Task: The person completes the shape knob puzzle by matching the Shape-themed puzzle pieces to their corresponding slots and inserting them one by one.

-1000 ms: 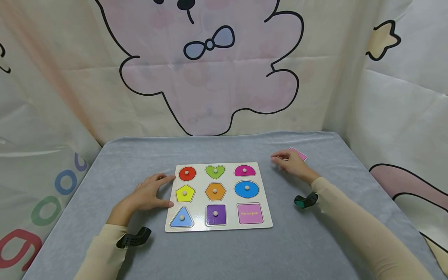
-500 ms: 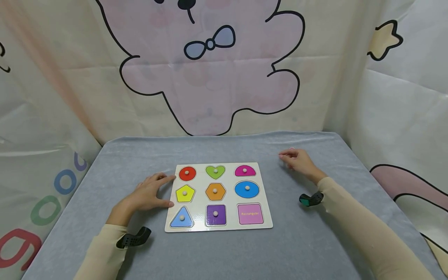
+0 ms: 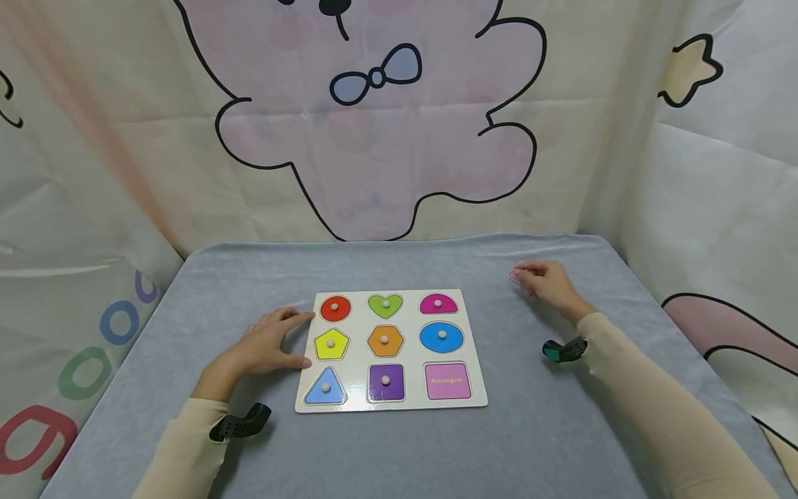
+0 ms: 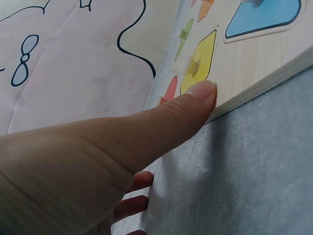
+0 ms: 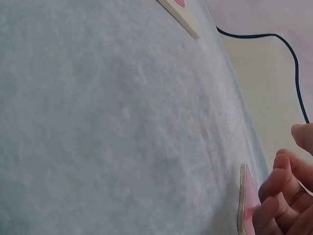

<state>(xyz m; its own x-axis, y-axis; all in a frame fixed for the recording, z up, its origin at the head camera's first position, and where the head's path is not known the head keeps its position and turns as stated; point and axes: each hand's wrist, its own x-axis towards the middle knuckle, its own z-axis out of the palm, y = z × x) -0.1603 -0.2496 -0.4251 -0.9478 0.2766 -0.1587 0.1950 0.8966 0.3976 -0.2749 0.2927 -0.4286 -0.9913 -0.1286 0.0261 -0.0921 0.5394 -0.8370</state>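
Observation:
A white shape puzzle board (image 3: 470,388) lies on the grey cloth, bearing several knobbed colored pieces. My left hand (image 3: 264,346) rests at its left edge, thumb on the near part and index finger by the red circle piece (image 3: 335,309); in the left wrist view the thumb (image 4: 190,100) touches the board beside the yellow pentagon piece (image 4: 200,61). Beyond the board's right side, my right hand (image 3: 548,284) hovers over a pink puzzle piece (image 3: 513,276), mostly hidden beneath it. In the right wrist view, loosely bent fingers (image 5: 276,183) overlap this piece, thumb apart.
The board's lower right recess (image 3: 447,380) is pink and printed "Rectangular". Grey cloth (image 3: 399,450) covers the table, its far edge meeting a printed curtain (image 3: 374,173). Wristbands (image 3: 240,424) sit on both wrists.
My right hand has moved right and slightly back, now covering most of the pink piece that showed behind it earlier. The left hand and board keep their places.

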